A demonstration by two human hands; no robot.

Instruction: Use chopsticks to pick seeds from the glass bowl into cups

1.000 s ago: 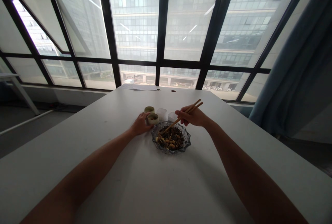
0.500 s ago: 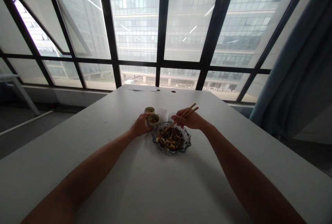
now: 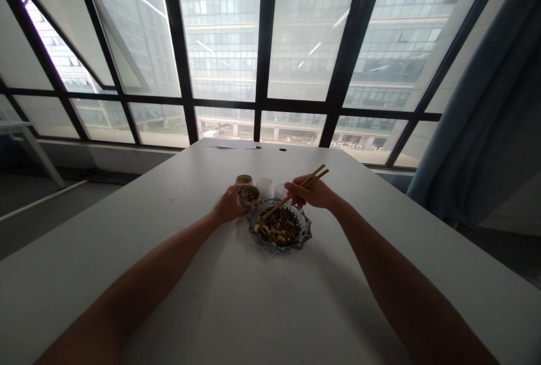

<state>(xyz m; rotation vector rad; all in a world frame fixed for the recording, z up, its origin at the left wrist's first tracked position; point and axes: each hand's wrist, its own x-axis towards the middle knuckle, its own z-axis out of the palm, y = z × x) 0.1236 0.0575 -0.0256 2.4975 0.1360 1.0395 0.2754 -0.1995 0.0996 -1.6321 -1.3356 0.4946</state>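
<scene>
My left hand (image 3: 229, 204) is wrapped round a small cup (image 3: 249, 196) with some brownish pieces inside, held at the rim of a glass bowl. In my right hand (image 3: 310, 191) is a pair of wooden chopsticks (image 3: 315, 176), slanting down to the left with their tips in the bowl. The scalloped clear glass bowl (image 3: 305, 231) holds a mix of dark seed-like bits and paler tan pieces (image 3: 279, 232); their exact kind is too small to tell. Behind the held cup stands a second small cup (image 3: 244, 179), greenish inside.
Two small translucent containers, one (image 3: 264, 186) behind the bowl and one (image 3: 280, 191) beside my right hand, stand on the white table (image 3: 203, 308). Papers (image 3: 230, 143) lie at the far edge by the windows. A blue curtain (image 3: 469, 106) hangs at right.
My right hand has shifted slightly right and up with the chopsticks, whose tips stay at the bowl's left side. My left hand and the cup have barely moved.
</scene>
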